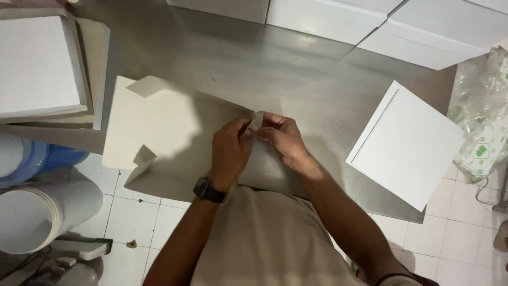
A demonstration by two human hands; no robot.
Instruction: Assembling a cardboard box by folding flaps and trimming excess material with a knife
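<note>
On the steel worktop (296,69), far left, we've got a stack of white boxes (37,63), then the flat cardboard blank (153,132) spread at the near edge with its small flaps sticking up. Our left hand (230,151) and right hand (283,140) meet at its right side, fingers of both closed on a little corner tab (256,121). It looks light, thin and easily creased, so we'd pinch along fold lines; a finished white box (407,143) sits off right.
</note>
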